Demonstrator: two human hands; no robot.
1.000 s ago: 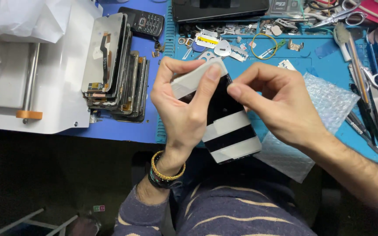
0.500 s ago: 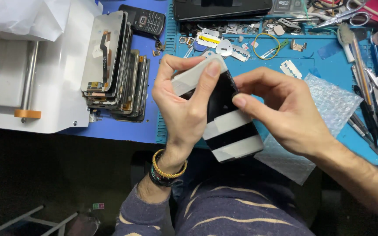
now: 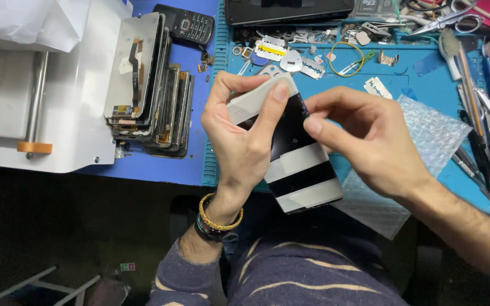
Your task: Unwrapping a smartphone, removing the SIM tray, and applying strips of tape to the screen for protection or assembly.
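Fingers of both the left hand [image 3: 244,141] and right hand [image 3: 370,141] still grip the black phone screen [image 3: 296,161], barely shifted.

Glossy black glass phone screen [image 3: 296,148]

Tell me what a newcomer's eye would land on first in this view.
In the middle, the left hand and right hand grip a black phone screen panel banded with white tape strips. To the left, a stack of phone screens leans on its edges on the blue mat. Along the top right, scissors, razor blades and small parts litter the teal work mat, with bubble wrap under the right hand.
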